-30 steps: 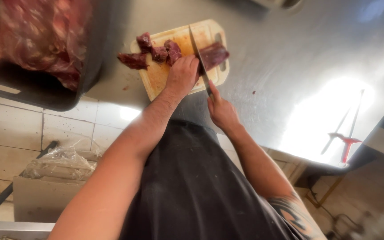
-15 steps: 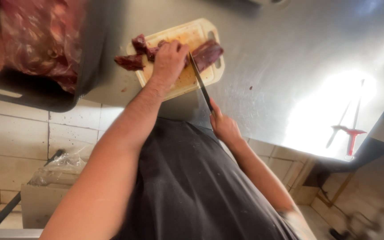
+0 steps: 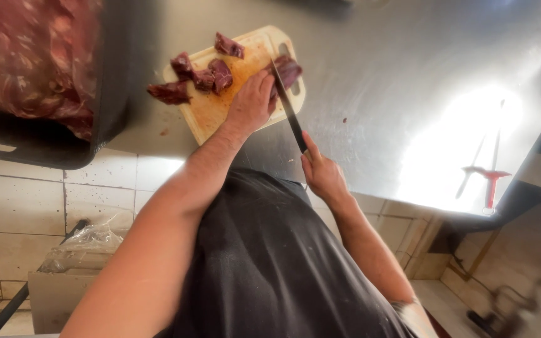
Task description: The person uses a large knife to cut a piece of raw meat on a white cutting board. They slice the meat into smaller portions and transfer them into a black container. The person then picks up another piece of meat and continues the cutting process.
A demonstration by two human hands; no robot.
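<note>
A pale plastic cutting board [image 3: 220,109] lies on the steel counter with several dark red meat chunks [image 3: 205,78] on its left part. My left hand [image 3: 252,103] presses down on a larger piece of meat [image 3: 288,70] at the board's right end. My right hand [image 3: 322,174] grips the handle of a long dark knife [image 3: 286,106], whose blade runs up across the board beside my left fingers and into that piece.
A black tray [image 3: 104,119] heaped with raw meat [image 3: 29,59] stands at the left on the steel counter [image 3: 396,81]. Below the counter are white tiles, a box with a clear plastic bag [image 3: 79,247], and a red-handled tool [image 3: 489,188] at the right.
My left hand has shifted right along the board onto the larger piece. The knife blade has moved up against it, and the cut chunks now lie uncovered at the left.
</note>
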